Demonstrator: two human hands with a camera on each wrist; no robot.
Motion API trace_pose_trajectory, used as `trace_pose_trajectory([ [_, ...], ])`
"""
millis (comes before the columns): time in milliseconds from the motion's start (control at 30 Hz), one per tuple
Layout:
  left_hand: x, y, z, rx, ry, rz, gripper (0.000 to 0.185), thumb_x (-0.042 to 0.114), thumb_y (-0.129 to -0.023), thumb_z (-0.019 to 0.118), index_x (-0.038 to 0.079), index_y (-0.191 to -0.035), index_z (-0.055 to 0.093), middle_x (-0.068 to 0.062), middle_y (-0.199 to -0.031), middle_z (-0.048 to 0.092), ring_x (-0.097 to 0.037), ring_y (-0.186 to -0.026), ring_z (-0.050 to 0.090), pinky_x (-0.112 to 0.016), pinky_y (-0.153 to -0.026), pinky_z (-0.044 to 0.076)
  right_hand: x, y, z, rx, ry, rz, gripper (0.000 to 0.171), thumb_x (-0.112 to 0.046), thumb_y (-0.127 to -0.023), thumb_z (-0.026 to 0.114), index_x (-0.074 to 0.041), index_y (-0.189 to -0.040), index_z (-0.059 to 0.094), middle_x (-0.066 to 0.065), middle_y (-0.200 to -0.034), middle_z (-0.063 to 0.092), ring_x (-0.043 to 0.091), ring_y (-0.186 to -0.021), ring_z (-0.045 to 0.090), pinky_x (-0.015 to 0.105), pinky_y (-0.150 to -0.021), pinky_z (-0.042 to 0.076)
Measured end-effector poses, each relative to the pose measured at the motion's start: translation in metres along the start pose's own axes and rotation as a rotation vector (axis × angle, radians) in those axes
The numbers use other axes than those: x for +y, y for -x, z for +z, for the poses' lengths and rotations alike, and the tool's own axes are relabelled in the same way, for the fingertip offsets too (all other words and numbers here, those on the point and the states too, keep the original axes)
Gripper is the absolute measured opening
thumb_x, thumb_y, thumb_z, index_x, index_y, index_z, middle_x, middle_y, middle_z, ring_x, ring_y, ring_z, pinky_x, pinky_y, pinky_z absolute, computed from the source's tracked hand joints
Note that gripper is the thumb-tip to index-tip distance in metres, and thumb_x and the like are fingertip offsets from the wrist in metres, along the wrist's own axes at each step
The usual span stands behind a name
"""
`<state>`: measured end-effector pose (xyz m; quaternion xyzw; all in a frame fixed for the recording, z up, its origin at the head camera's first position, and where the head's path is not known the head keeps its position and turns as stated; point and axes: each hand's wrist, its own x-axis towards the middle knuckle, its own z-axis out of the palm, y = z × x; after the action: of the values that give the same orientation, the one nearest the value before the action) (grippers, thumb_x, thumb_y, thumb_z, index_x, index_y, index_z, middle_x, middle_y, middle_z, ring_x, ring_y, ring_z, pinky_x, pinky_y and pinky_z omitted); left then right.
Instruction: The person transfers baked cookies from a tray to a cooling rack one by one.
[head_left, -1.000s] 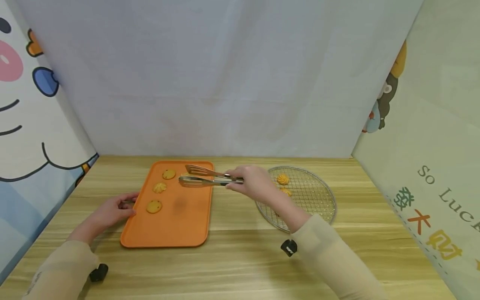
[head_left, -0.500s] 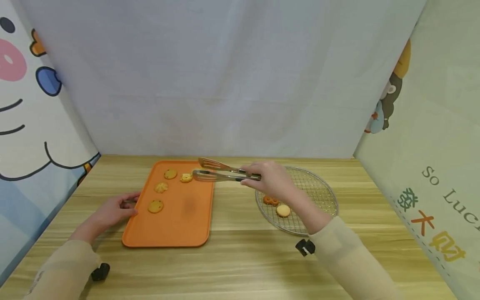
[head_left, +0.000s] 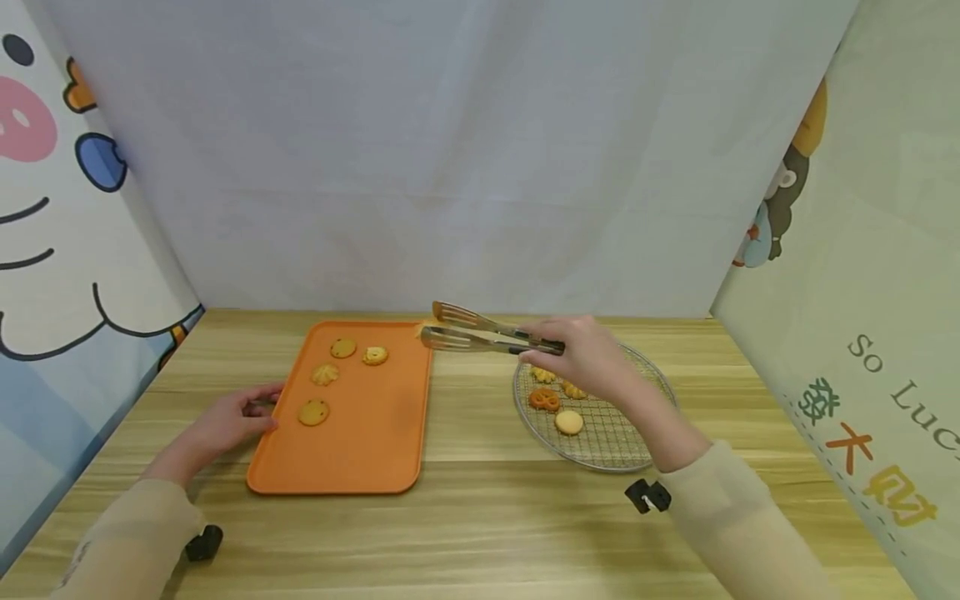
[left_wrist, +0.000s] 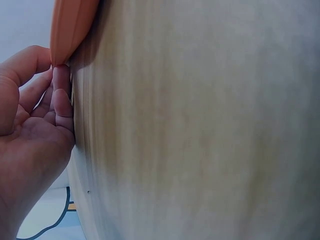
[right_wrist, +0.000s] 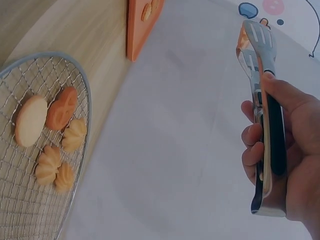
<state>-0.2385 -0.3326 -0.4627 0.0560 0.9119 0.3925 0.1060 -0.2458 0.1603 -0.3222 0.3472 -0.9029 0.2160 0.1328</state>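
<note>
My left hand [head_left: 228,425] pinches the left edge of an orange tray [head_left: 360,450]; the left wrist view shows thumb and fingers at its rim. Several cookies lie on it, among them a spotted round cookie [head_left: 313,412], a fluted cookie [head_left: 326,374] and a pale-topped cookie [head_left: 375,356]. My right hand [head_left: 588,354] grips metal tongs [head_left: 495,333] with dark handles, raised between tray and rack, slotted tips pointing left. A yellowish patch shows by the tips; whether they hold a cookie I cannot tell. In the right wrist view, fingers wrap the tongs' handles [right_wrist: 276,135].
Right of the tray, a round wire rack [head_left: 615,446] bears a pretzel-shaped cookie [head_left: 544,399], a pale round cookie [head_left: 569,422] and several swirled cookies [right_wrist: 74,135]. A wooden table [head_left: 480,533] supports everything. A white curtain [head_left: 465,167] hangs behind.
My right hand has carried the tongs rightward and slightly up from above the tray toward the rack, uncovering the pale-topped cookie. My left hand stays at the tray's edge.
</note>
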Motion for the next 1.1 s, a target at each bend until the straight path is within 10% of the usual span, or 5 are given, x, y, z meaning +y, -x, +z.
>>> trace_pose_trajectory([
  [1100, 0.0, 0.0, -0.001, -0.011, 0.02, -0.003, 0.064, 0.02, -0.089, 0.063, -0.003, -0.143, 0.035, -0.025, -0.134, 0.046, -0.023, -0.101, 0.051, -0.028, -0.08, 0.045, 0.07, 0.075, -0.046, 0.094, 0.113, 0.027, 0.038, -0.017, -0.08, 0.075, -0.005, -0.115, 0.069, 0.011, -0.102, 0.07, 0.01, -0.064, 0.053, 0.026, -0.057, 0.04],
])
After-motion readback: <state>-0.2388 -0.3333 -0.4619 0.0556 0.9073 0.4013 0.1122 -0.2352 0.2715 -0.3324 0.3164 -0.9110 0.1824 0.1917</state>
